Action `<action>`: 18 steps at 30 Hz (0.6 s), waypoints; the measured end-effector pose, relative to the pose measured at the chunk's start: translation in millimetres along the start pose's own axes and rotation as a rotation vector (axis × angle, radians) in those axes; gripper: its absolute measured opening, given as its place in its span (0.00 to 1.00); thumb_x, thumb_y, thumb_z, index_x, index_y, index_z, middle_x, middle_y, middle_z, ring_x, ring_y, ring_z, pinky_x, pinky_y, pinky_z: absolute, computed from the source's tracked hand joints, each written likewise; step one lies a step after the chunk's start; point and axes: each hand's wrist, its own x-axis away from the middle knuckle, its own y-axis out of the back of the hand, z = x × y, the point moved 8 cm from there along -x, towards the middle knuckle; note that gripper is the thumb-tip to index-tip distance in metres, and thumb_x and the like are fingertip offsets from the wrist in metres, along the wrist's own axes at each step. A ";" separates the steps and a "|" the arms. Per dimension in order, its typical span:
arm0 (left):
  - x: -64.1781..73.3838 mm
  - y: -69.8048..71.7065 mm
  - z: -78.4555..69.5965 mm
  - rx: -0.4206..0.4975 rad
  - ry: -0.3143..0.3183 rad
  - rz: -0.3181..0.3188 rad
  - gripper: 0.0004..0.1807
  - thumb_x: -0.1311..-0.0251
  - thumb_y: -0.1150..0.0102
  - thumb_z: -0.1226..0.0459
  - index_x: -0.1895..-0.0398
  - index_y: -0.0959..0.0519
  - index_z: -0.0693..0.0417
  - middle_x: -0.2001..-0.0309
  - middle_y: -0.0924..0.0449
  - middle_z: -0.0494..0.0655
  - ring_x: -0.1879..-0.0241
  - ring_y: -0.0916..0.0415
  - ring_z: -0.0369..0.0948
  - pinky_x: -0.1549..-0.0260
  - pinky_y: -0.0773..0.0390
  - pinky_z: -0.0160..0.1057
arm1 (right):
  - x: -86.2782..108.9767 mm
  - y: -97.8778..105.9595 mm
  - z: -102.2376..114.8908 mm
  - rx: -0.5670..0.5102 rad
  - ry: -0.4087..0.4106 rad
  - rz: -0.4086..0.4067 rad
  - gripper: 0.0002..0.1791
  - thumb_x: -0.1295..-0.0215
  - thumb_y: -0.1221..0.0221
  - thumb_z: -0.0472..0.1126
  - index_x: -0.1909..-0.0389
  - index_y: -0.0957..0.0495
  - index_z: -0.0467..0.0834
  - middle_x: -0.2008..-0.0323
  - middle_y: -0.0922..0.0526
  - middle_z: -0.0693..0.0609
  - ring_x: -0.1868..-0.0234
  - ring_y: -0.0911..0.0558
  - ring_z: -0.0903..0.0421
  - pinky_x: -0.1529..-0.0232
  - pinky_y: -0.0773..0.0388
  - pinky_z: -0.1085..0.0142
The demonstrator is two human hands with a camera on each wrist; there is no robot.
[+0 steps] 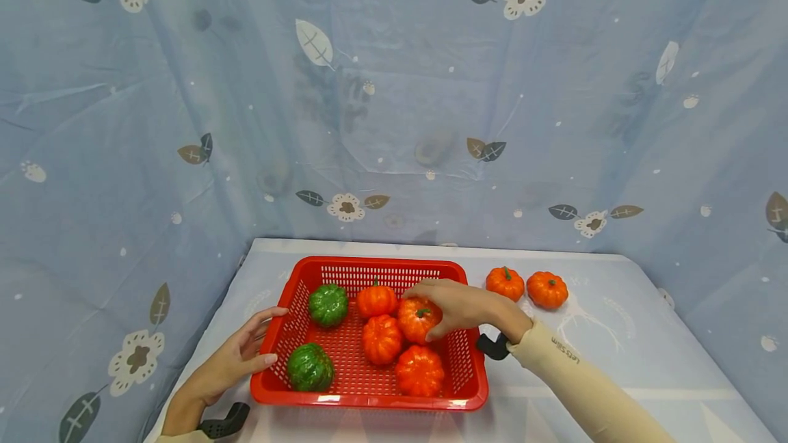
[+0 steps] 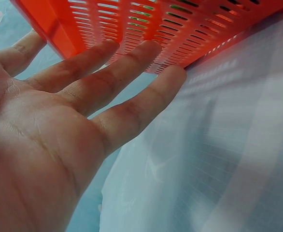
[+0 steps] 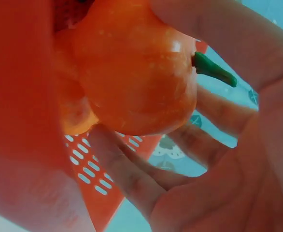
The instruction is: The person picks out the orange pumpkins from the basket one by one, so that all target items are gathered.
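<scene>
Fingers and thumb of the right hand [image 1: 460, 304] curve round one orange pumpkin [image 1: 414, 323] inside the red basket [image 1: 369, 399], presumably because its round sides give a surer grip than the thin stem [image 3: 214, 69]. The left hand [image 1: 230, 354], fingers loosely extended and gripping nothing, lies at the basket's left rim, perhaps to steady it. Three other orange pumpkins [image 1: 382, 339] sit near the held one, two green pumpkins [image 1: 310, 367] at left; two outer orange pumpkins [image 1: 547, 290] rest on the table [image 1: 615, 320] to the right.

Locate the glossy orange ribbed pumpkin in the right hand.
Head view: the held pumpkin is in the right half of the red perforated plastic basket, among three other orange pumpkins.
</scene>
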 end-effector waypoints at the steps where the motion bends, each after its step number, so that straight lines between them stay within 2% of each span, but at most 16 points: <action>1: 0.0 0.0 -0.2 -0.004 -0.002 0.000 0.42 0.36 0.35 0.66 0.22 0.43 0.51 0.23 0.47 0.67 0.30 0.40 0.67 0.47 0.17 0.49 | -0.1 0.9 0.5 -0.009 0.012 -0.013 0.39 0.45 0.22 0.45 0.33 0.28 0.46 0.38 0.24 0.52 0.36 0.26 0.53 0.34 0.27 0.55; 3: -0.1 -0.2 -0.4 -0.006 -0.005 0.001 0.41 0.36 0.35 0.66 0.22 0.43 0.51 0.23 0.47 0.67 0.30 0.40 0.67 0.48 0.17 0.49 | 0.2 3.1 1.2 -0.036 0.029 -0.037 0.37 0.45 0.22 0.44 0.36 0.29 0.47 0.42 0.23 0.56 0.40 0.24 0.57 0.36 0.25 0.58; 6: -0.2 -0.8 -0.8 -0.003 -0.008 0.005 0.41 0.36 0.35 0.67 0.22 0.43 0.51 0.23 0.47 0.67 0.30 0.40 0.67 0.48 0.17 0.49 | 1.7 6.7 1.9 -0.044 0.043 -0.070 0.35 0.44 0.24 0.45 0.37 0.29 0.49 0.43 0.23 0.58 0.41 0.25 0.59 0.36 0.26 0.60; 12: -0.4 -1.4 -1.7 0.007 -0.013 0.010 0.40 0.35 0.36 0.68 0.22 0.43 0.50 0.24 0.47 0.68 0.30 0.39 0.67 0.48 0.16 0.49 | 7.3 15.7 2.7 -0.015 0.069 -0.152 0.36 0.41 0.27 0.48 0.33 0.29 0.51 0.36 0.28 0.58 0.36 0.29 0.59 0.34 0.27 0.57; 18: -0.3 -0.1 -0.7 0.012 -0.015 0.007 0.39 0.34 0.38 0.68 0.22 0.43 0.50 0.24 0.46 0.68 0.31 0.38 0.66 0.48 0.16 0.49 | 14.6 27.7 0.7 -0.023 0.068 -0.251 0.37 0.42 0.26 0.50 0.32 0.29 0.53 0.35 0.28 0.58 0.37 0.27 0.58 0.36 0.26 0.54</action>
